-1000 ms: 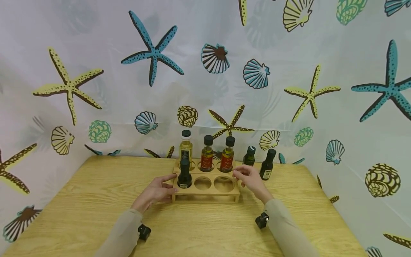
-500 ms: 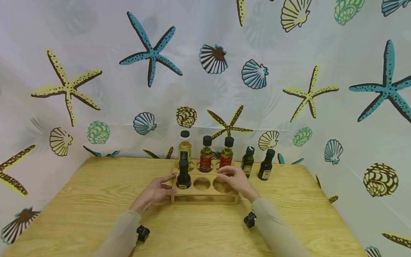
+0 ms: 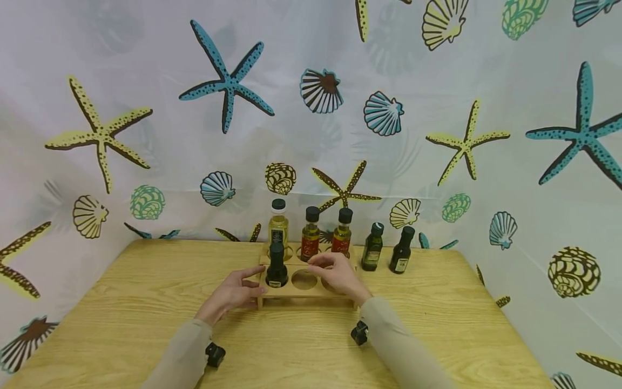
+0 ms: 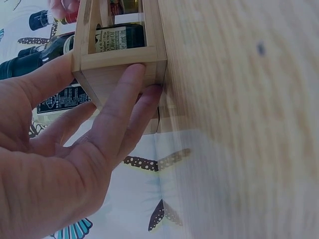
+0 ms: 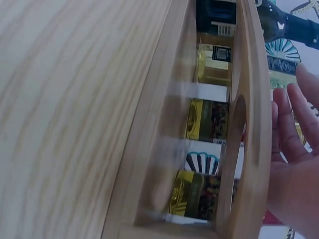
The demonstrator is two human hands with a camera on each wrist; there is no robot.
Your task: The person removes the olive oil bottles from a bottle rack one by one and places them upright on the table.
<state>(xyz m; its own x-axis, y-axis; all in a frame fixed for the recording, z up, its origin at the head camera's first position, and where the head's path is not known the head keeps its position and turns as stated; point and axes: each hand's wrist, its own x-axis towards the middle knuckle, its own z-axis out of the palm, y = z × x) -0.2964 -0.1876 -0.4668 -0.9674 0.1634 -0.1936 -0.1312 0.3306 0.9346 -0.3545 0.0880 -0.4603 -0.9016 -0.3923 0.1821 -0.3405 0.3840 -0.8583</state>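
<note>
A wooden rack [image 3: 311, 292] with round holes stands mid-table. Its back row holds a yellow oil bottle [image 3: 278, 229] and two red-labelled bottles [image 3: 310, 237]. A dark bottle [image 3: 277, 266] sits in the front left hole. The front middle hole is empty and my right hand covers the front right one. My left hand [image 3: 233, 292] rests against the rack's left end, fingers [image 4: 127, 102] straight on the end panel [image 4: 117, 74]. My right hand [image 3: 335, 273] hovers over the front right hole, its relaxed fingers [image 5: 291, 134] holding nothing above the rack's top board [image 5: 254, 99].
Two small dark bottles [image 3: 372, 248] [image 3: 402, 251] stand loose on the wooden table [image 3: 146, 302], right of the rack. A curtain printed with shells and starfish [image 3: 228, 81] closes in the back and both sides.
My right hand has moved left, from beside the two loose bottles to above the rack's front right hole. The left hand has stayed on the rack's end.
</note>
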